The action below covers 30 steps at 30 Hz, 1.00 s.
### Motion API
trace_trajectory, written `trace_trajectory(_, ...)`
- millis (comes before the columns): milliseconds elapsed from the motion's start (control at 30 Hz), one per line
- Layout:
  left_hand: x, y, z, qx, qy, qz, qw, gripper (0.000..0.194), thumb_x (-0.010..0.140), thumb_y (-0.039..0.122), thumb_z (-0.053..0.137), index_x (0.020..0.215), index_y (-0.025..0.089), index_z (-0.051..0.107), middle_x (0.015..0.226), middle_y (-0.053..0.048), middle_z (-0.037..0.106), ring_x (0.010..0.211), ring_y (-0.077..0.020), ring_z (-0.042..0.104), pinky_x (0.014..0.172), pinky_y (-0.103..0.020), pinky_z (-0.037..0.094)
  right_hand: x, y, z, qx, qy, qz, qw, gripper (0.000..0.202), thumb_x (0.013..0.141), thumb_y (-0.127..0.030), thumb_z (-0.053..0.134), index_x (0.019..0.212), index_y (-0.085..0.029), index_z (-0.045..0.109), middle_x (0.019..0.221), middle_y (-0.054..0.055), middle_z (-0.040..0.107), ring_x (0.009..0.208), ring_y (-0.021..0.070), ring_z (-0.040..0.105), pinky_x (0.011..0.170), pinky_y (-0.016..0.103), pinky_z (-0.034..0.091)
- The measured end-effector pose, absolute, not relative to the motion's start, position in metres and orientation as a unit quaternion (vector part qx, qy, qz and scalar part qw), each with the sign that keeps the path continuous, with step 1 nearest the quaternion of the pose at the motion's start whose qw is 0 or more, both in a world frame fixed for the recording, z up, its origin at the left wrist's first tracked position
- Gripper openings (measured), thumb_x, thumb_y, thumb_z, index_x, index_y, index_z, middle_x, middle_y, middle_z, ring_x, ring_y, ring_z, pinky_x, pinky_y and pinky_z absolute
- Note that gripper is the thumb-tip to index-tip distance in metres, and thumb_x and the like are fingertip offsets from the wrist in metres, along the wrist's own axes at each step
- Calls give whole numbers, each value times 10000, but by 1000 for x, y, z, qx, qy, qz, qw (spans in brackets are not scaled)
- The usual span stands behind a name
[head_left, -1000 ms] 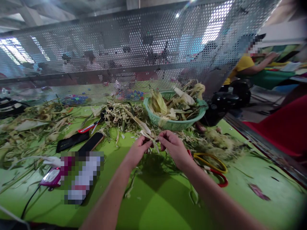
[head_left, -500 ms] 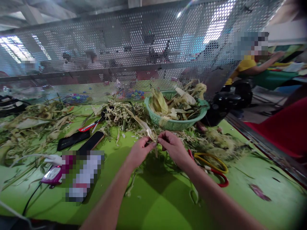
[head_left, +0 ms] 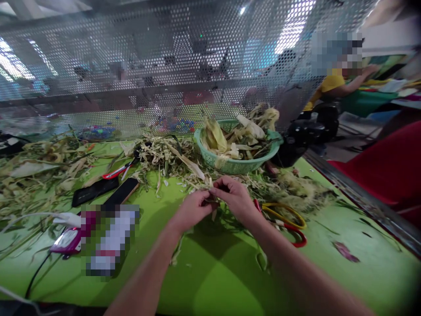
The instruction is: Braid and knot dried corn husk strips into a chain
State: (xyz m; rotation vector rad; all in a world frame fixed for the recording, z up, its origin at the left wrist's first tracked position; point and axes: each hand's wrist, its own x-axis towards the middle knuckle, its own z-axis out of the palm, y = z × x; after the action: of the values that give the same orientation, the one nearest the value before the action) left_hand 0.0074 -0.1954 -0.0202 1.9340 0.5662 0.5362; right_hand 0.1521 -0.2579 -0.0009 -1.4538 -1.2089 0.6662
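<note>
Corn husk strip point(head_left: 211, 181) pinched between both hands, work seemingly partway along.
Left hand point(head_left: 198, 210) and right hand point(head_left: 230, 196) nearly meet above the middle of the counter point(head_left: 210, 285), each grip closed on the strip, which hides partly behind the fingers; it has not been set down. As for what looks done, a shredded heap point(head_left: 158, 154) lies toward the far edge. As for what seems left, unshredded husks point(head_left: 215, 135) fill the green basket point(head_left: 238, 166) near the far right corner. Whether the loose leaves point(head_left: 33, 169) at the left edge are finished, I cannot tell.
</note>
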Motion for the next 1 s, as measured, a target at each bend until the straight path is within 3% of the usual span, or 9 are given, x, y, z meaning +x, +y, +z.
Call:
trace_trajectory(233,8,-200,-13,760,243,213,564,173,777,325,620,770,153,628,752,-24,574,724,-155,507,677,-267,410,155,-257,-5,-611,-487,296,550,181,759,-351,639,718,-184,580,665,-8,542,644,143,476,611,265,389)
trace_trajectory(400,9,-197,-10,671,268,269,637,256,775,385,642,899,161,641,845,-34,628,824,-173,541,796,-298,412,161,-257,-1,-603,-508,314,529,266,832,-451,559,792,-191,599,686,-13,542,620,130,450,574,244,360)
trace_trajectory(867,9,-196,-10,632,220,288,685,288,771,332,652,1019,187,671,987,-37,675,1043,-210,544,970,-338,384,154,-259,2,-610,-504,273,547,213,806,-372,563,696,-190,555,614,-23,481,592,127,414,555,246,342)
trace_trajectory(1000,9,-198,-9,606,258,283,697,265,746,384,676,927,190,679,894,-28,673,929,-185,569,861,-295,424,157,-258,0,-620,-514,249,539,199,814,-366,567,721,-190,568,639,-13,518,609,136,447,576,254,359)
